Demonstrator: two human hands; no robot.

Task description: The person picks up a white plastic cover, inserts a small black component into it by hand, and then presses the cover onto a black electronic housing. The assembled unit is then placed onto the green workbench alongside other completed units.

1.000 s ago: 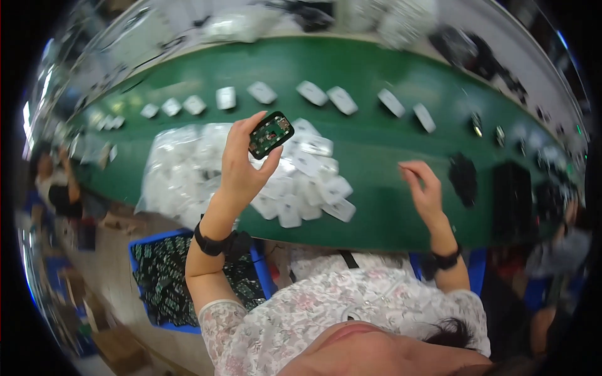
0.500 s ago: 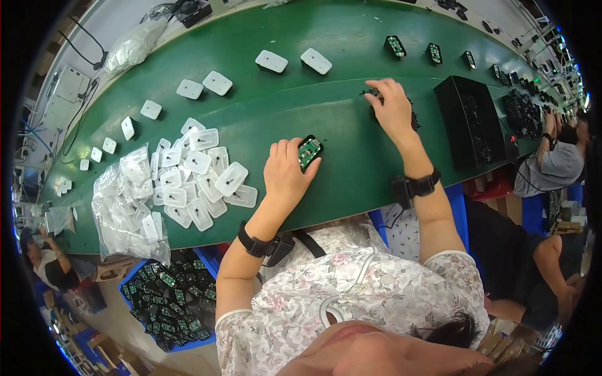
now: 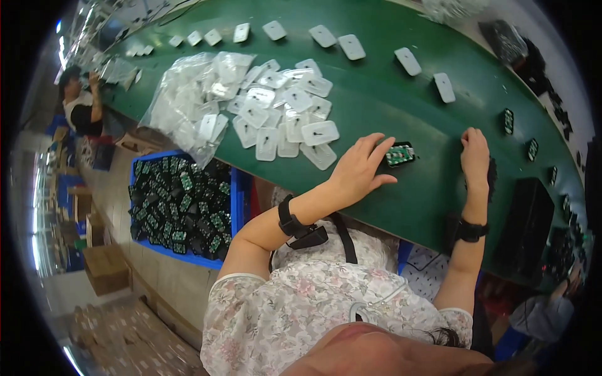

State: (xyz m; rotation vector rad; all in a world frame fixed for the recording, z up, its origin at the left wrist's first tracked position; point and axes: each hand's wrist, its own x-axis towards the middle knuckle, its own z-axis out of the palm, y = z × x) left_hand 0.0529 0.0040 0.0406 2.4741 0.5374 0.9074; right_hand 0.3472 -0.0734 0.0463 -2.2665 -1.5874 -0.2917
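Note:
A small black case with a green circuit board (image 3: 400,154) lies on the green table. My left hand (image 3: 364,166) is just left of it, thumb and fingers apart, with the fingertips close to the case's edge; whether they touch it I cannot make out. My right hand (image 3: 475,160) is further right, its fingers drawn together. What they may hold is too small to see. Partly hidden behind this hand is a pile of small black parts (image 3: 492,180).
White covers (image 3: 296,98) are heaped beside a clear plastic bag (image 3: 188,94). More white covers (image 3: 351,47) stand in a row along the far side. A black box (image 3: 525,216) is at right. A blue bin (image 3: 237,200) of circuit-board cases stands below the table edge.
The whole view has swung to the left. My left thumb has moved away from the case it was resting against. My right hand's fingers, spread over the black parts before, have come together.

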